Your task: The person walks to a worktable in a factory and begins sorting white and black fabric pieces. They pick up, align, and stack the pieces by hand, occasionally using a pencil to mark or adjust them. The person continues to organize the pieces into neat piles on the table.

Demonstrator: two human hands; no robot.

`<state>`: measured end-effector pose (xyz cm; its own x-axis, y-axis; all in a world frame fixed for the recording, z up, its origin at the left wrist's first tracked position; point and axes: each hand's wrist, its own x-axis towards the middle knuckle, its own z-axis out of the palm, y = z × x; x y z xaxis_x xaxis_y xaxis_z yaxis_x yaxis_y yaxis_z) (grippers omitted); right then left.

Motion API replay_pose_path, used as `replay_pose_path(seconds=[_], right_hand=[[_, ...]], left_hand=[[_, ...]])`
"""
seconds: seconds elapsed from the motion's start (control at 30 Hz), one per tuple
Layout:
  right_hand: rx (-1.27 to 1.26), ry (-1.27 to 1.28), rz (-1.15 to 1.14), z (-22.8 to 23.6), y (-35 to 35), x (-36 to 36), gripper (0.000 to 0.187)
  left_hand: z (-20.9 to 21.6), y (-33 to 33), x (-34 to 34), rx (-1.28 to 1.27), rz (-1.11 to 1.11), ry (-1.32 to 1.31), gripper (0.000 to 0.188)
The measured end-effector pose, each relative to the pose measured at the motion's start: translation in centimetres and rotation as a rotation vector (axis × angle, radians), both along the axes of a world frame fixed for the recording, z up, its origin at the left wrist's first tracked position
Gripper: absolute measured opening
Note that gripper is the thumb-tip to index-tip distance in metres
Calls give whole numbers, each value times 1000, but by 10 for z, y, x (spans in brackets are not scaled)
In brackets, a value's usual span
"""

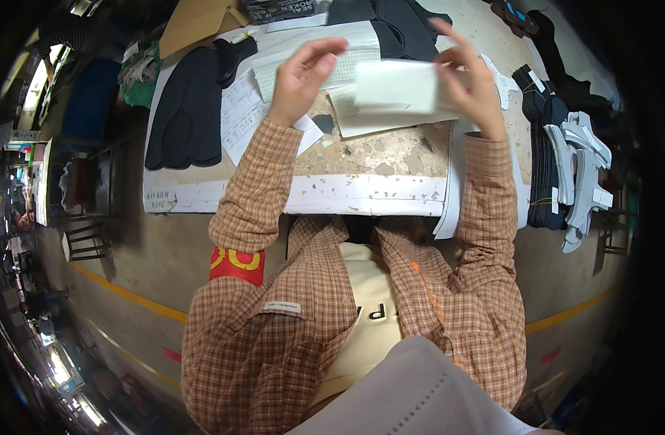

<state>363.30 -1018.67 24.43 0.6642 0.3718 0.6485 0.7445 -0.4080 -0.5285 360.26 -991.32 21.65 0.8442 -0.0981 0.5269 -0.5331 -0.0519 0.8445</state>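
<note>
My right hand (471,87) pinches the right end of a pale greenish-white paper sheet (394,90), which is smeared by motion. Its index finger points up, off the sheet. To the left, my left hand (303,81) is raised with fingers half curled and the thumb apart; nothing shows in it. Below that hand lies a sheet printed with a fine grid (358,67). Another pale sheet (354,130) lies partly under the blurred one. A handwritten white paper (239,119) rests beside my left wrist.
Dark cut pieces (191,109) lie at the table's left, and more dark pieces (394,29) at the back. A cardboard box (198,25) stands at the far left. Bundled dark pieces (546,159) and light grey pieces (582,167) hang over the right edge. The tabletop (390,156) is worn.
</note>
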Motion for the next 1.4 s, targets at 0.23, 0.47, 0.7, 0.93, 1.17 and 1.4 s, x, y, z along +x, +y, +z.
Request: replay_pose_path(seconds=[0.23, 0.47, 0.7, 0.93, 1.17, 1.4], right_hand=[[-96, 107, 82, -15, 21, -5, 61], [252, 341, 52, -7, -19, 13, 53], [374, 351, -192, -14, -18, 15, 38], [21, -18, -586, -12, -27, 20, 36], [40, -209, -150, -12, 27, -9, 43], [-64, -297, -86, -28, 55, -19, 55]], left_hand=[[-1, -10, -13, 510, -76, 303, 33], [2, 13, -4, 293, -43, 430, 29], [3, 11, -4, 100, -87, 509, 32], [-9, 0, -3, 113, -21, 415, 25], [-18, -20, -9, 153, 30, 468, 25], [-13, -20, -12, 128, -46, 495, 24]])
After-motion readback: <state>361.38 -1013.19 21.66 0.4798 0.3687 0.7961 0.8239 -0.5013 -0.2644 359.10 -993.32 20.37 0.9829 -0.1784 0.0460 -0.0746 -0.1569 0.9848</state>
